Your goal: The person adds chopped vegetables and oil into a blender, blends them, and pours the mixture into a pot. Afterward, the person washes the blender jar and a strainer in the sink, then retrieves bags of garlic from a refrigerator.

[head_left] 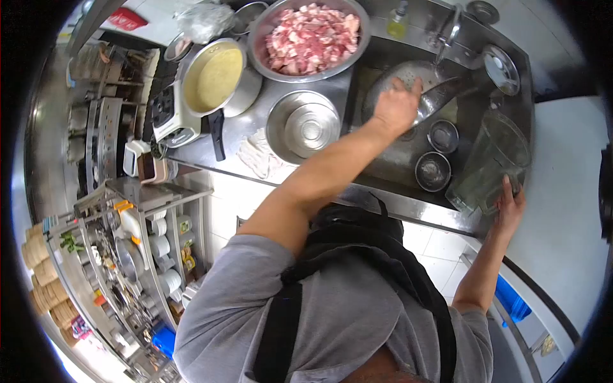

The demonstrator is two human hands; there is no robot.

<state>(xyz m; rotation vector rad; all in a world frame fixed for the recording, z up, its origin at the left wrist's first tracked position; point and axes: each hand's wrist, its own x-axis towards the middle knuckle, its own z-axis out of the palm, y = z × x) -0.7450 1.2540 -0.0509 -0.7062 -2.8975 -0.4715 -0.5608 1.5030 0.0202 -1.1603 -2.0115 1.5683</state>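
My left hand [397, 107] reaches into the sink [383, 169], over a round metal colander [386, 80] with small holes. Its thumb and index finger are spread apart near the perforated surface; the other fingers are partly hidden. A shiny curved metal piece [440, 96] lies just right of that hand. At the sink's right side my right hand [509, 207] is closed around the handle of a large clear pitcher [488, 153], which lies tilted. Two small metal bowls, one higher [442, 136] and one lower [433, 171], sit between the hands.
A wide basin [255, 48] of diced raw meat [313, 38] stands left of the sink. Nearby are a pot [214, 76] of yellowish contents, a metal bowl [274, 124] and a cloth [255, 153]. The faucet [453, 29] and a soap bottle [397, 22] are behind.
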